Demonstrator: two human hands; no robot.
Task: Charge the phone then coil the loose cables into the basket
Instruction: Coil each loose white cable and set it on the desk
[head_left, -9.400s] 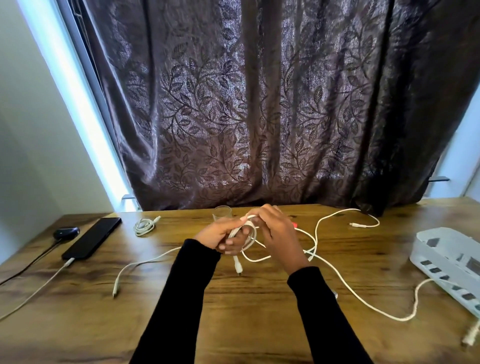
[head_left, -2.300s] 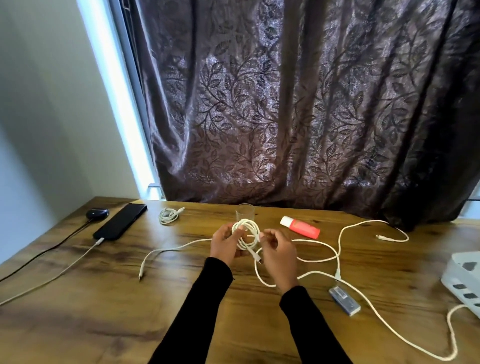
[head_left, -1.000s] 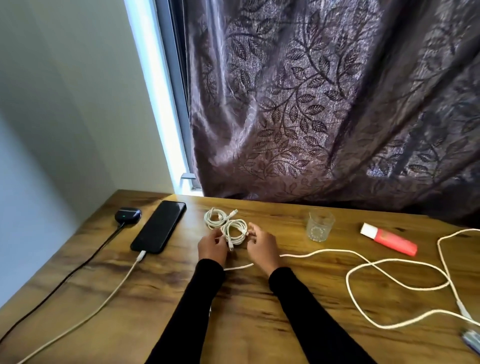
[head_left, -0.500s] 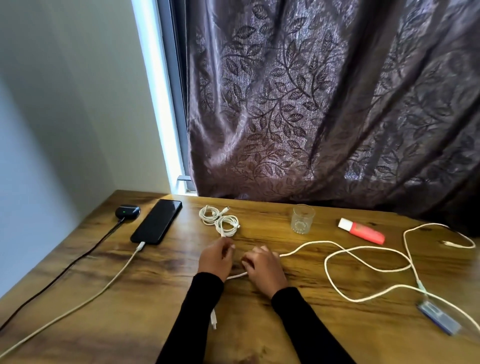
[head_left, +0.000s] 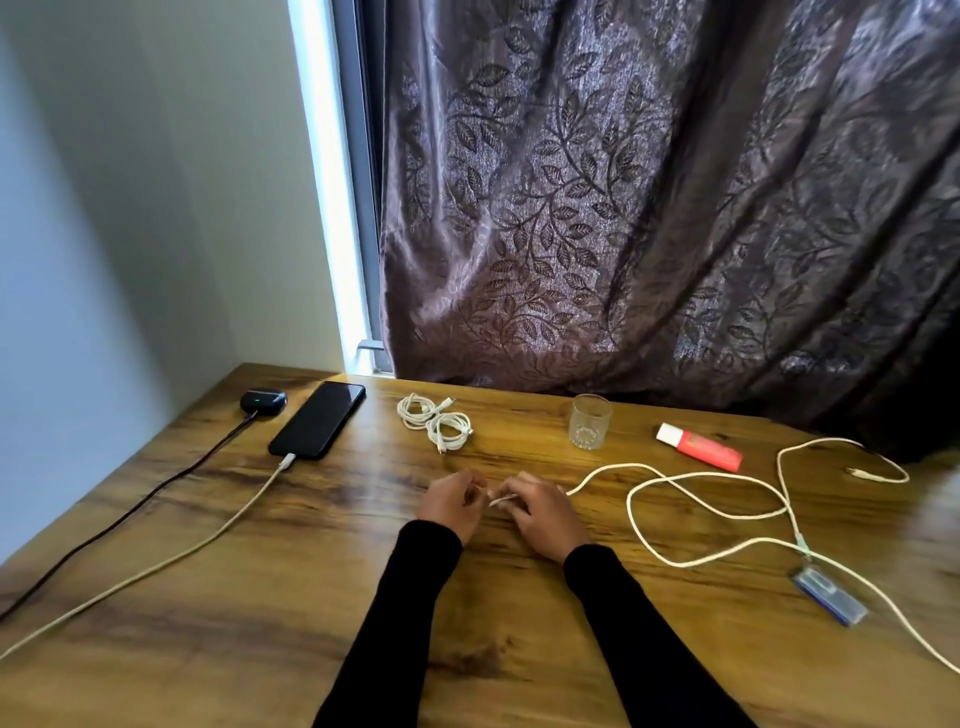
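Observation:
A black phone (head_left: 318, 420) lies at the table's back left with a white charging cable (head_left: 208, 540) plugged into its near end. Two coiled white cables (head_left: 435, 420) rest side by side just right of it. My left hand (head_left: 451, 503) and my right hand (head_left: 540, 512) meet at the table's middle, fingers curled, holding between them the end of a long loose white cable (head_left: 675, 483) that loops off to the right. The basket is out of view.
A black earbud case (head_left: 263, 401) with a dark cord sits left of the phone. A clear glass (head_left: 589, 421), a red and white tube (head_left: 698, 447) and a small blue-grey adapter (head_left: 830, 603) stand on the wooden table. A dark curtain hangs behind.
My hands set the second coil down beside the first, drew back toward me and took up the end of the long loose cable. The view swung right slightly.

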